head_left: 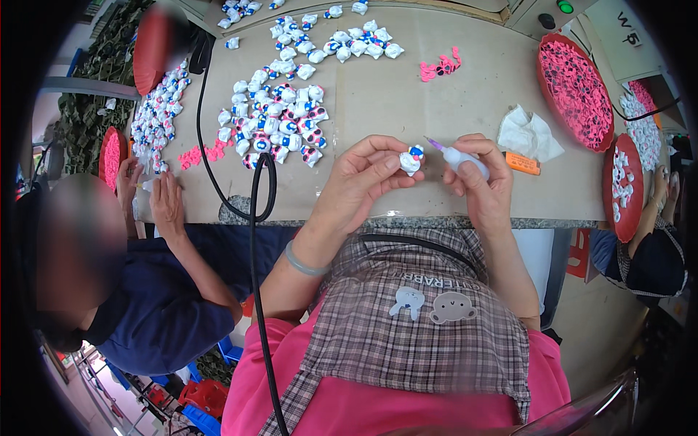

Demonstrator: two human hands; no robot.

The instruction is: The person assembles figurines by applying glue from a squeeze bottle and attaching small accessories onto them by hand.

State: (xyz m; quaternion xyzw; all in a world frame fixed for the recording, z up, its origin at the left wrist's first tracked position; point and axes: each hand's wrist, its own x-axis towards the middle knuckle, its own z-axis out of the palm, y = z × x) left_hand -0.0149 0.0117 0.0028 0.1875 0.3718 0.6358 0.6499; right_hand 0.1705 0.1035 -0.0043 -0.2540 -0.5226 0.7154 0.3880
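Note:
Between the fingertips of my left hand [363, 171] is a small white figurine [411, 161] with blue on its top. My right hand [483, 174] grips a small white squeeze bottle [465, 160] with a thin purple nozzle. The nozzle tip points up and left, a short way from the figurine and not touching it. Both hands are over the near edge of the table. A spread of similar white, blue and pink figurines [280, 120] lies to the left of my left hand. Beyond my right hand are a crumpled white tissue [528, 134] and an orange box-shaped item [522, 163].
A black cable [201, 109] loops across the table at left. Red trays [547, 94] of pink pieces stand at right. Loose pink pieces [440, 67] lie farther back. A co-worker [167, 291] in dark blue works at left; another person's arms [658, 192] show at far right.

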